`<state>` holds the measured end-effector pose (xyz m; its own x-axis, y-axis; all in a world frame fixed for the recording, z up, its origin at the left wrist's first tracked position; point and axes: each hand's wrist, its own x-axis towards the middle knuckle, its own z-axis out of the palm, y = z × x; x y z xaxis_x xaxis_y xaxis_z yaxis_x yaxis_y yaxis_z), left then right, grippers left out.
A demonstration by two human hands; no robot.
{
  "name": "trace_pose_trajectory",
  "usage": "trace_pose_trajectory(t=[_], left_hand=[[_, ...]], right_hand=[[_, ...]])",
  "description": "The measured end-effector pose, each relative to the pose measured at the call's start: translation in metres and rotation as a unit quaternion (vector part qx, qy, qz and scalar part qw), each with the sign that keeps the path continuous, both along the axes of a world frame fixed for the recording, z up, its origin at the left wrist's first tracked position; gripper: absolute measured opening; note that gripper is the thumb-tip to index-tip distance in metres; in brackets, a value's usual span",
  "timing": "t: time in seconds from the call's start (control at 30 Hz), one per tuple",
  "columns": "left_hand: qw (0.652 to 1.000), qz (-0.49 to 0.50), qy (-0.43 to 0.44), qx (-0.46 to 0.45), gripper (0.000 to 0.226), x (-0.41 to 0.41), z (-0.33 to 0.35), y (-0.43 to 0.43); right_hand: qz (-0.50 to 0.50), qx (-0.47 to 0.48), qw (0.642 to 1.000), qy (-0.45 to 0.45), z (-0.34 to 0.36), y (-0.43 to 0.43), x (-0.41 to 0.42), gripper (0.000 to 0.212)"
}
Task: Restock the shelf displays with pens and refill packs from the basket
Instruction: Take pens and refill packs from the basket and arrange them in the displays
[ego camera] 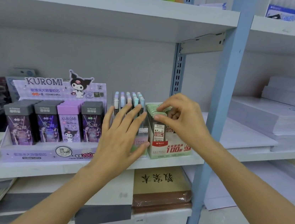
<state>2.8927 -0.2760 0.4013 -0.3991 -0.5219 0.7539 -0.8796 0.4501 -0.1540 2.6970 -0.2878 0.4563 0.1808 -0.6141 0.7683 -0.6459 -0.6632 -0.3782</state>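
On the middle shelf [155, 164] stands a clear display box of pastel-capped pens [128, 99]. My left hand [121, 138] lies flat against its front, fingers straight. Right of it sits a green-and-white display box of 0.7 lead refill packs [171, 149]. My right hand [181, 118] is over its top, thumb and fingers pinching the green cap of a refill pack [159, 116] in the front row. The basket is out of view.
A purple Kuromi display [53, 119] of refill cases stands to the left. A blue shelf upright [223, 95] rises just right of my right hand. Stacks of white paper [276, 118] fill the right bay. Notebooks lie on the shelf below and at far left.
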Motion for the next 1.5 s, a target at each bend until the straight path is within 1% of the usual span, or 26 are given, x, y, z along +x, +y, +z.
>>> trace_pose_trajectory(t=[0.1, 0.17, 0.2, 0.27, 0.37, 0.4, 0.47, 0.53, 0.57, 0.63, 0.7, 0.77, 0.83, 0.9, 1.0, 1.03, 1.1, 1.17, 1.23, 1.3, 1.37, 1.43, 1.5], left_hand=[[1.000, 0.002, -0.009, -0.017, 0.068, -0.006, 0.001, 0.001], [0.999, -0.002, -0.022, -0.023, 0.070, -0.013, 0.003, 0.003], [0.999, -0.003, -0.030, -0.021, 0.070, -0.016, 0.003, 0.003], [0.999, -0.003, -0.040, -0.015, 0.070, -0.024, 0.004, 0.004], [1.000, -0.003, -0.024, -0.003, 0.068, -0.034, 0.005, 0.006], [1.000, -0.003, -0.015, -0.002, 0.067, -0.036, 0.006, 0.007], [1.000, 0.000, 0.002, 0.002, 0.065, -0.039, 0.007, 0.007], [1.000, 0.002, 0.019, 0.009, 0.063, -0.041, 0.008, 0.007], [1.000, 0.002, 0.023, 0.014, 0.063, -0.041, 0.008, 0.008], [0.999, 0.003, 0.024, 0.023, 0.064, -0.042, 0.009, 0.008], [0.999, 0.004, 0.021, 0.027, 0.064, -0.040, 0.009, 0.007], [0.999, 0.000, 0.022, 0.026, 0.064, -0.038, 0.009, 0.005], [0.999, -0.004, 0.029, 0.021, 0.062, -0.034, 0.009, 0.004], [0.999, -0.008, 0.033, 0.014, 0.061, -0.032, 0.009, 0.002], [1.000, -0.015, 0.027, -0.001, 0.061, -0.032, 0.009, 0.000], [1.000, -0.018, 0.026, -0.004, 0.062, -0.033, 0.008, 0.001], [1.000, -0.020, 0.024, 0.001, 0.063, -0.033, 0.008, 0.001], [1.000, -0.019, 0.020, 0.004, 0.065, -0.031, 0.007, 0.001], [1.000, -0.018, 0.017, 0.001, 0.068, -0.028, 0.006, 0.000], [1.000, -0.021, 0.020, -0.003, 0.070, -0.026, 0.006, 0.000], [1.000, -0.019, 0.024, -0.007, 0.072, -0.024, 0.005, 0.001], [1.000, -0.014, 0.026, -0.008, 0.072, -0.022, 0.003, 0.002], [1.000, -0.008, 0.021, -0.005, 0.071, -0.020, 0.003, 0.002]], right_hand=[[-0.031, -0.089, 0.995, 0.033, -0.013, 0.003, 0.000, 0.022], [-0.052, -0.111, 0.990, 0.065, -0.021, 0.005, -0.005, 0.029], [-0.052, -0.103, 0.991, 0.068, -0.025, 0.007, -0.008, 0.034], [-0.037, -0.073, 0.996, 0.033, -0.030, 0.014, -0.019, 0.043], [-0.050, -0.060, 0.996, -0.033, -0.035, 0.023, -0.039, 0.049], [-0.057, -0.040, 0.997, -0.046, -0.035, 0.025, -0.043, 0.052], [-0.063, 0.032, 0.997, -0.043, -0.037, 0.024, -0.043, 0.058], [-0.073, 0.098, 0.993, -0.010, -0.040, 0.019, -0.038, 0.061], [-0.076, 0.112, 0.991, -0.008, -0.040, 0.015, -0.037, 0.058], [-0.076, 0.117, 0.990, -0.038, -0.036, 0.009, -0.036, 0.045], [-0.078, 0.104, 0.989, -0.074, -0.032, 0.006, -0.035, 0.031], [-0.094, 0.075, 0.989, -0.082, -0.030, 0.004, -0.036, 0.017], [-0.122, 0.041, 0.990, -0.052, -0.029, 0.003, -0.036, 0.010], [-0.141, 0.034, 0.989, -0.030, -0.024, -0.001, -0.037, 0.014], [-0.103, 0.038, 0.994, -0.009, -0.016, -0.008, -0.032, 0.041], [-0.088, 0.051, 0.995, 0.013, -0.014, -0.011, -0.028, 0.044], [-0.065, 0.097, 0.992, 0.038, -0.014, -0.014, -0.024, 0.041], [-0.047, 0.123, 0.991, 0.030, -0.016, -0.014, -0.025, 0.042], [-0.034, 0.121, 0.992, 0.013, -0.016, -0.008, -0.029, 0.045], [-0.028, 0.092, 0.995, 0.000, -0.018, 0.000, -0.033, 0.047], [-0.029, 0.039, 0.999, 0.008, -0.019, 0.007, -0.032, 0.047], [-0.034, -0.008, 0.998, 0.061, -0.020, 0.011, -0.026, 0.048], [-0.043, -0.022, 0.991, 0.125, -0.019, 0.007, -0.018, 0.048]])
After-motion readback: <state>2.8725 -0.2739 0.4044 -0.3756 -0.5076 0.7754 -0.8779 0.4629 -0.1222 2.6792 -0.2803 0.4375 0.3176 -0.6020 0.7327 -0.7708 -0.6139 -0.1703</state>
